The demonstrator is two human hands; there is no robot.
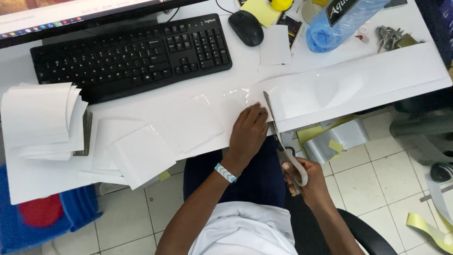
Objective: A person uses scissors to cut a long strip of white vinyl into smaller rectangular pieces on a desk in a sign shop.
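Cutting: the right hand (309, 182) has its fingers closed through the pale handles of the scissors (282, 141), gripping them just off the tabletop (245, 66) edge.
Scissors axis: long axis runs from the handles up and slightly left, blade tip pointing away from the person, into the glossy white sheet (330, 87).
Blades: slightly parted at the sheet's near edge; the lower blade is hard to make out against the dark clothing.
Left hand (247, 132): fingers flat and spread, pressing the sheet down, touching it just left of the blade.
Sheet axis: a long strip lying left to right across the tabletop, its right end overhanging the edge.
Beyond the fingertips: black keyboard (132, 52), black mouse (246, 27), blue water bottle (339, 21) cut off by the top border.
Left of the fingers: cut white squares (141, 156) and a curled stack of them (40, 118).
Hidden: the right fingertips, tucked inside the handle loops.
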